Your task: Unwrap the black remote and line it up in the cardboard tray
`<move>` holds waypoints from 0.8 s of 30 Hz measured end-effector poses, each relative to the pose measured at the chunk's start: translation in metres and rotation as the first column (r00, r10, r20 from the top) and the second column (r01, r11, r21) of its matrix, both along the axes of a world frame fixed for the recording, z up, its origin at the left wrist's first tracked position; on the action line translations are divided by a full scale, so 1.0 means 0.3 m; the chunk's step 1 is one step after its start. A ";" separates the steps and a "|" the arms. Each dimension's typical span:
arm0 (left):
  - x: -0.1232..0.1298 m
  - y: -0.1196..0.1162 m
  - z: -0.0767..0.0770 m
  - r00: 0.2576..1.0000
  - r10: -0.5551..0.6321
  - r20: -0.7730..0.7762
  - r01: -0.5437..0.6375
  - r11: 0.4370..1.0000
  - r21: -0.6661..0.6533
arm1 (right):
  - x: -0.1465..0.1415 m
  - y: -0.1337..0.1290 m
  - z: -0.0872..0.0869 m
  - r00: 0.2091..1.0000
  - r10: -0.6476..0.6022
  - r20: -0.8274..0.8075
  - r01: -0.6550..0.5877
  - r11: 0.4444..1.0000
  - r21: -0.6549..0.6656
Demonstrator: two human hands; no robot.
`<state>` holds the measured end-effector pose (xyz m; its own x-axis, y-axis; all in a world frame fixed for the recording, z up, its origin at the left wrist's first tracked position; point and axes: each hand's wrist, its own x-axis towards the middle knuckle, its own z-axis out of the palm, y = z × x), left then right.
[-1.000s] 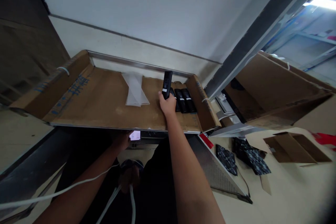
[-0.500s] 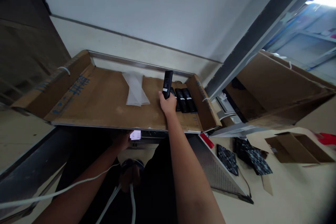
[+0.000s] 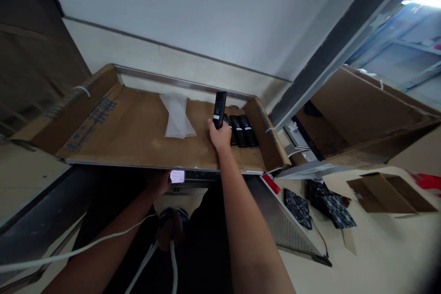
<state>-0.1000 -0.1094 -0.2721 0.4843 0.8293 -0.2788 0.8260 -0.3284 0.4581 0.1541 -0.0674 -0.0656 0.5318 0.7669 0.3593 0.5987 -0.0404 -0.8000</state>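
Observation:
My right hand [image 3: 220, 137] grips a slim black remote-like device [image 3: 219, 109] and holds it upright above a cardboard-lined shelf [image 3: 138, 131]. Just to its right, three matching black devices [image 3: 241, 131] lie side by side on the cardboard. My left hand [image 3: 159, 183] is lower down, in shadow under the shelf's front edge, beside a small lit screen [image 3: 177, 176]; whether it holds that screen I cannot make out.
A white folded plastic bag [image 3: 177, 117] lies mid-shelf. White cables [image 3: 103, 241] run across my lap. To the right stand more cardboard sheets [image 3: 361, 115], an open small box [image 3: 389, 193], dark patterned pieces [image 3: 327, 204] and a perforated metal panel [image 3: 279, 223].

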 end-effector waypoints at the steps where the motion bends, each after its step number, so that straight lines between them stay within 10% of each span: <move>1: -0.001 0.002 -0.003 1.000 0.007 -0.001 -0.007 1.000 0.001 | 0.001 0.001 -0.002 1.000 -0.001 0.000 0.001 1.000 0.001; 24: -0.012 -0.007 0.004 1.000 -0.030 0.008 0.030 0.999 0.017 | 0.000 0.002 0.000 1.000 0.001 -0.030 -0.002 1.000 -0.003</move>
<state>-0.1035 -0.1115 -0.2709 0.5115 0.8187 -0.2609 0.8118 -0.3609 0.4591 0.1540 -0.0670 -0.0656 0.5412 0.7688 0.3405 0.5743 -0.0422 -0.8176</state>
